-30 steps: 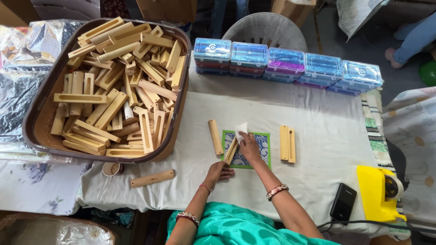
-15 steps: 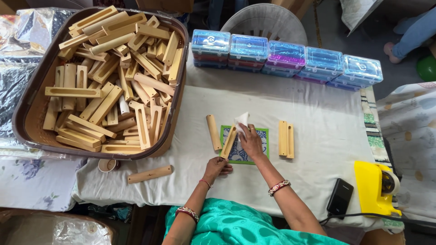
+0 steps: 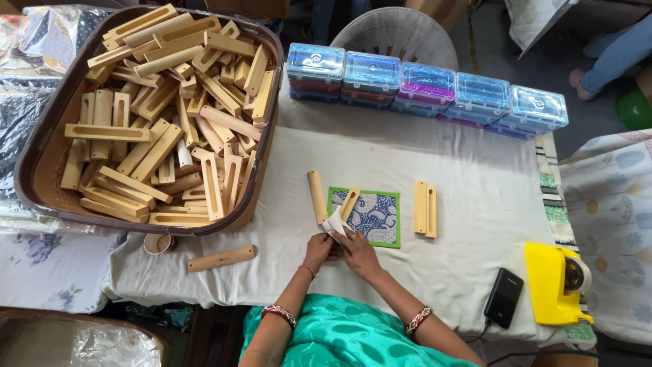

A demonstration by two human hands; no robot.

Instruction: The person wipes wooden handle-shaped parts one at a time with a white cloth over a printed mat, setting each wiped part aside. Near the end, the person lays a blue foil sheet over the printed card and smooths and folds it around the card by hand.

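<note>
Hands (image 3: pixel 338 246) together, pinching white cloth (image 3: pixel 333 223)

Soft, even daylight fills this overhead view, bright on the white cloth-covered table (image 3: pixel 435 163) and casting only faint, short shadows beside the loose pale wooden blocks (image 3: pixel 426 208) and under the brown oval basket (image 3: pixel 268 146), while the floor past the table's far edge falls into deeper shade. Small glints of glare show on the row of clear plastic lidded boxes (image 3: pixel 424 85) and on the crinkled silver foil sheet (image 3: pixel 24 41) at top left. Focus is sharp at the centre, with slight wide-angle bending toward the corners and mild softness on the two hands (image 3: pixel 339 248) meeting near the bottom
</note>
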